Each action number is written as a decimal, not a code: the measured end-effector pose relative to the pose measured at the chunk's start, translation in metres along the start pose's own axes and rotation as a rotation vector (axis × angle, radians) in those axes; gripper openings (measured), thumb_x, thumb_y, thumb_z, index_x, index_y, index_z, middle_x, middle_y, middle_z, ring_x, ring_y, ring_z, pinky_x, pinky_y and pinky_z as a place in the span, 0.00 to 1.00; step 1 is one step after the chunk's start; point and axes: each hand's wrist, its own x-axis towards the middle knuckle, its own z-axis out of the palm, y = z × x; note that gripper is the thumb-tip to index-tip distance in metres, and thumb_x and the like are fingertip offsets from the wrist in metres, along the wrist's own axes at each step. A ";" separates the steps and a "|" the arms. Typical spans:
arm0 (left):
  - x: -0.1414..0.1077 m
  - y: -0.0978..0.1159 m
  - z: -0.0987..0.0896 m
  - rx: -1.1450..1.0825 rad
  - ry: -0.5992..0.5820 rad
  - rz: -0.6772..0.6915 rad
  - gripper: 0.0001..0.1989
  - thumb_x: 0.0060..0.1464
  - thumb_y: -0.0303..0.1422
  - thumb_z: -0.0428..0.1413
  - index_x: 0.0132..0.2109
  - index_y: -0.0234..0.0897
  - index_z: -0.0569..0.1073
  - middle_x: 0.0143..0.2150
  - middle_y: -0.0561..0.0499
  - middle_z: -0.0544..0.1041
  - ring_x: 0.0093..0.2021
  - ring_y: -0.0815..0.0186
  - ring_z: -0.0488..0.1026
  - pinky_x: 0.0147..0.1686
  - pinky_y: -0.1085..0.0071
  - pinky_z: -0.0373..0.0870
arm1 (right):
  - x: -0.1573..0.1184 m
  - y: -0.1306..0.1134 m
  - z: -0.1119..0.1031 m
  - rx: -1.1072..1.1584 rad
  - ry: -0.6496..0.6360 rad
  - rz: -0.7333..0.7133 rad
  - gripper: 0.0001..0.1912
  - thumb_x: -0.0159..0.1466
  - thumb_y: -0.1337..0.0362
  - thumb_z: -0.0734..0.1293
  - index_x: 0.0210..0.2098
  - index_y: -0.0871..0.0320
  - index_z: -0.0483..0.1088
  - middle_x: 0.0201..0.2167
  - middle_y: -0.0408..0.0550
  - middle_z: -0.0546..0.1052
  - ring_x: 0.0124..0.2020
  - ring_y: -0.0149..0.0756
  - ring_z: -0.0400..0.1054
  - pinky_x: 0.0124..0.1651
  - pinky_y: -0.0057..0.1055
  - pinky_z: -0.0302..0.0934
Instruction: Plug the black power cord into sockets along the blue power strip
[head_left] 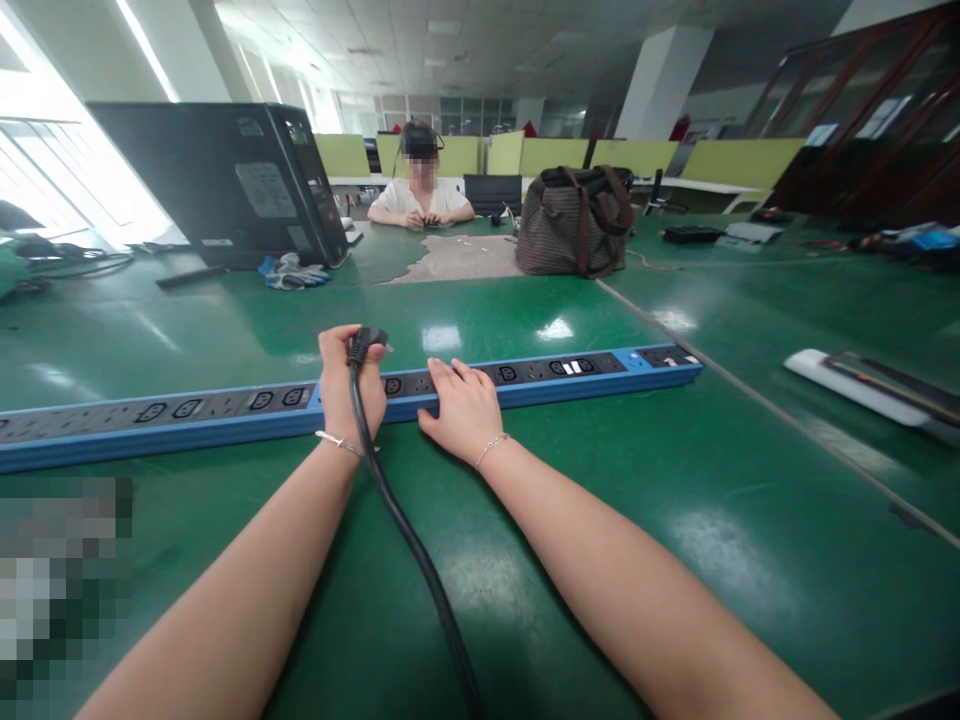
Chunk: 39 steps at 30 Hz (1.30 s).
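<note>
My left hand (349, 385) is closed around a black power plug (367, 345), held just above the power strip with its prongs pointing right. The plug's thick black cable (409, 535) runs down past my left wrist to the bottom edge. A long blue power strip (345, 405) with rows of black sockets lies across the table. Farther right, my right hand (465, 405) grips this strip from above, its fingers reaching over the far edge and its thumb at the near side. Both my wrists wear thin bracelets.
The green table (600, 500) carries a black computer case (225, 190) at the back left, with gloves (292, 272) beside it. A brown bag (574, 225) stands farther back. Across the table sits a person (421, 190) in a headset. A white-and-black object (870, 385) lies right.
</note>
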 end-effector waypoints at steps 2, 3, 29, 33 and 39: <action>0.010 -0.013 -0.010 0.016 -0.047 -0.051 0.13 0.54 0.35 0.53 0.46 0.37 0.66 0.38 0.49 0.74 0.37 0.65 0.72 0.41 0.67 0.69 | 0.000 0.001 0.000 -0.002 0.001 -0.005 0.34 0.60 0.56 0.63 0.63 0.60 0.56 0.61 0.48 0.65 0.63 0.43 0.52 0.62 0.41 0.45; 0.015 -0.021 -0.016 0.027 -0.078 -0.061 0.14 0.54 0.36 0.53 0.46 0.37 0.66 0.39 0.48 0.74 0.37 0.64 0.71 0.41 0.67 0.69 | 0.000 0.001 0.000 -0.003 0.004 -0.008 0.34 0.60 0.56 0.62 0.63 0.61 0.56 0.61 0.48 0.65 0.63 0.43 0.53 0.62 0.41 0.45; 0.015 -0.077 -0.074 0.356 -0.382 -0.074 0.16 0.50 0.35 0.58 0.47 0.42 0.67 0.37 0.50 0.75 0.36 0.61 0.73 0.42 0.61 0.70 | 0.001 0.002 0.001 -0.024 0.000 -0.029 0.29 0.60 0.55 0.62 0.60 0.59 0.62 0.62 0.48 0.65 0.62 0.44 0.53 0.62 0.42 0.46; 0.013 -0.074 -0.075 0.373 -0.408 -0.024 0.16 0.51 0.37 0.57 0.47 0.44 0.67 0.37 0.52 0.75 0.37 0.62 0.73 0.42 0.63 0.70 | 0.000 0.001 0.001 -0.028 0.007 -0.025 0.29 0.60 0.56 0.62 0.59 0.59 0.63 0.62 0.49 0.65 0.62 0.44 0.53 0.62 0.43 0.46; 0.013 -0.074 -0.076 0.483 -0.513 0.067 0.19 0.54 0.41 0.53 0.51 0.39 0.68 0.45 0.44 0.75 0.44 0.58 0.72 0.46 0.62 0.68 | 0.001 0.002 0.001 -0.033 0.002 -0.026 0.30 0.60 0.55 0.62 0.59 0.59 0.63 0.62 0.49 0.65 0.62 0.45 0.53 0.61 0.43 0.46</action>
